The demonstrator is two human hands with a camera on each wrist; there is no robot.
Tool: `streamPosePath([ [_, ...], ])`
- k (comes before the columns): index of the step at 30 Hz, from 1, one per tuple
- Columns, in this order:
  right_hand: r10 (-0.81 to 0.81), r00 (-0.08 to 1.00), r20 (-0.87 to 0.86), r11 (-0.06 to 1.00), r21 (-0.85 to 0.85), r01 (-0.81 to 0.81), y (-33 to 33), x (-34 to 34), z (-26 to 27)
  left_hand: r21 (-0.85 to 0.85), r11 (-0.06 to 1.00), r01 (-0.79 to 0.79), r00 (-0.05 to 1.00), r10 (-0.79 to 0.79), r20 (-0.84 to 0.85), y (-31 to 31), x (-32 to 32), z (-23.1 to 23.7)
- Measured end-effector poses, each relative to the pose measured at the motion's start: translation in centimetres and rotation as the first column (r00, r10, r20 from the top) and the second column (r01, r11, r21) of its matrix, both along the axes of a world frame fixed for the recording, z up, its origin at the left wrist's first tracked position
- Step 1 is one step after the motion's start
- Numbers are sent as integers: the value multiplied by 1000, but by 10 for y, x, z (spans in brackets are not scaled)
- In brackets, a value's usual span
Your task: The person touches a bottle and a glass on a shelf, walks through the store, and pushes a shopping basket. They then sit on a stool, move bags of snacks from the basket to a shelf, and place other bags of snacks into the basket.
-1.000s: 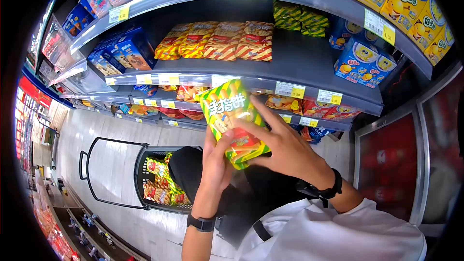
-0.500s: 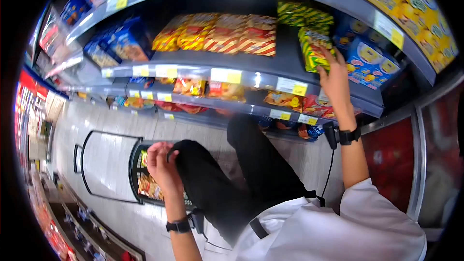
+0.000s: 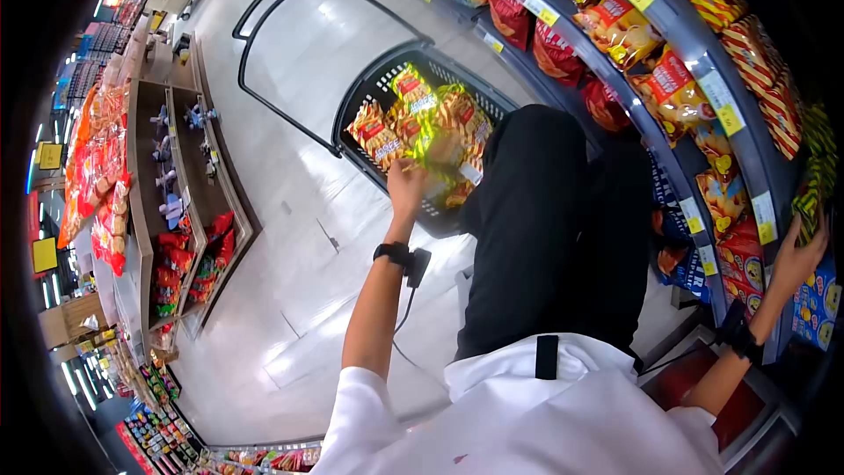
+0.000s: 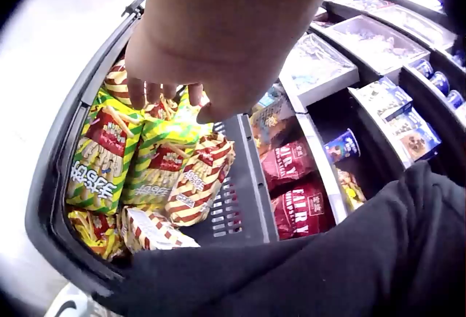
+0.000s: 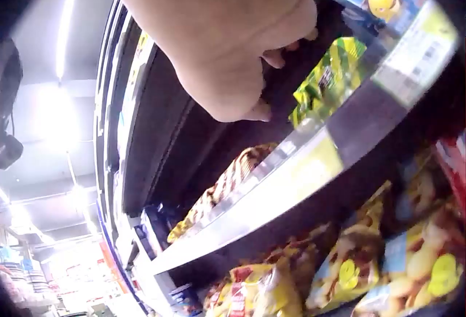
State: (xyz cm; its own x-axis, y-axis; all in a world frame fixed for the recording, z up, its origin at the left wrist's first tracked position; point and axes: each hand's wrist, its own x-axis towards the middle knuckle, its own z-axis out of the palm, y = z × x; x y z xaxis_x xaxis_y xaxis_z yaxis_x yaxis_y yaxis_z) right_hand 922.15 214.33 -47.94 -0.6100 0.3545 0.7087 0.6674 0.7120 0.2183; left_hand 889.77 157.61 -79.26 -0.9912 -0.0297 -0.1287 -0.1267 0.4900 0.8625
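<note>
My left hand [image 3: 406,186] reaches over the near rim of a black shopping basket [image 3: 338,127], its fingers pointing down at the bags. In the left wrist view the fingertips are right at a green-and-yellow biscuit bag [image 4: 156,168]; whether they pinch it I cannot tell. Red-and-cream striped biscuit bags [image 4: 200,179] lie beside it. At the far right of the head view my right hand [image 3: 802,253] is at the end of a green-striped biscuit bag [image 3: 818,171] on the shelf. The right wrist view shows its fingers loosely bent, with a gap to that bag [image 5: 331,77].
The basket's long black handle [image 3: 286,92] stretches over the pale floor [image 3: 290,299]. Shelves with red snack bags [image 3: 558,53] run along the right. A low display stand [image 3: 189,167] is at the left. My bent knees [image 3: 536,149] are beside the basket.
Both hands held a green biscuit bag; the right hand then had it at the shelf. The view has since turned left and down, and the left hand has moved to the bags in the basket.
</note>
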Motion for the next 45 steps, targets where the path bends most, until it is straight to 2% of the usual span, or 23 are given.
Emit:
streamPosePath([
  [1, 49, 998, -34, 999, 8, -49, -25, -11, 4, -92, 994, 60, 992, -70, -104, -8, -10, -29],
  [3, 18, 999, -43, 998, -58, -21, -45, -22, -5, -265, 955, 136, 978, -173, -121, 10, -19, -4],
  [4, 52, 998, -36, 998, -43, -54, -50, -29, -9, -299, 937, 182, 948, -247, -199, 9, -27, -16],
  [5, 88, 996, -30, 996, -27, -88, -51, -34, -12, -369, 894, 255, 951, -301, -71, 13, -37, -15],
  [7, 121, 992, -36, 991, -58, -123, -48, -38, -18, -437, 847, 304, 912, -391, -123, 20, -49, -18],
  [9, 95, 990, -102, 976, -187, -112, -49, -46, -24, -431, 840, 329, 942, -326, 83, 24, -56, -28],
  [10, 99, 991, -90, 975, -190, -114, -48, -48, -24, -507, 819, 269, 956, -292, 36, 24, -56, -38],
  [13, 86, 993, -83, 962, -253, -105, -47, -52, -26, -596, 739, 313, 940, -333, 80, 18, -60, -48],
  [15, 131, 989, -66, 956, -254, -143, -45, -57, -28, -570, 752, 331, 938, -330, 108, 20, -59, -26],
  [18, 103, 994, -46, 958, -265, -111, -42, -61, -36, -566, 754, 334, 900, -433, -46, 15, -56, -1],
  [19, 85, 994, -64, 955, -278, -100, -41, -62, -39, -570, 752, 332, 903, -428, -40, 12, -55, 10],
  [21, 101, 995, -27, 965, -240, -105, -32, -58, -40, -478, 802, 357, 890, -448, -86, 3, -54, 28],
  [22, 100, 994, -40, 963, -248, -107, -35, -60, -40, -406, 834, 375, 900, -433, -58, -1, -55, 36],
  [23, 101, 994, -52, 960, -256, -111, -36, -61, -39, -423, 827, 370, 902, -428, -48, -7, -56, 40],
  [26, 82, 995, -48, 953, -290, -92, -33, -60, -41, -263, 874, 409, 908, -361, 212, -18, -66, 56],
  [27, 71, 996, -49, 951, -299, -82, -32, -58, -41, -268, 871, 412, 907, -362, 217, -20, -66, 55],
  [29, 71, 997, -43, 956, -283, -81, -32, -56, -42, -371, 780, 503, 862, -419, 286, -18, -69, 45],
  [31, 49, 998, -32, 957, -283, -56, -35, -59, -42, -509, 607, 611, 792, -455, 408, -16, -67, 17],
  [34, 57, 998, -9, 961, -270, -57, -33, -58, -41, -612, 547, 571, 820, -409, 399, -14, -62, -21],
  [36, 37, 999, -18, 957, -286, -41, -34, -57, -40, -669, 394, 630, 770, -426, 475, -7, -59, -27],
  [41, 68, 998, 4, 960, -272, -65, -31, -54, -41, -594, 525, 609, 791, -346, 505, 10, -53, -31],
  [43, 75, 997, 12, 959, -274, -69, -29, -53, -41, -601, 612, 514, 854, -306, 420, 15, -46, -27],
  [45, 75, 997, 18, 962, -265, -67, -34, -55, -38, -614, 614, 496, 865, -289, 411, 18, -45, -24],
])
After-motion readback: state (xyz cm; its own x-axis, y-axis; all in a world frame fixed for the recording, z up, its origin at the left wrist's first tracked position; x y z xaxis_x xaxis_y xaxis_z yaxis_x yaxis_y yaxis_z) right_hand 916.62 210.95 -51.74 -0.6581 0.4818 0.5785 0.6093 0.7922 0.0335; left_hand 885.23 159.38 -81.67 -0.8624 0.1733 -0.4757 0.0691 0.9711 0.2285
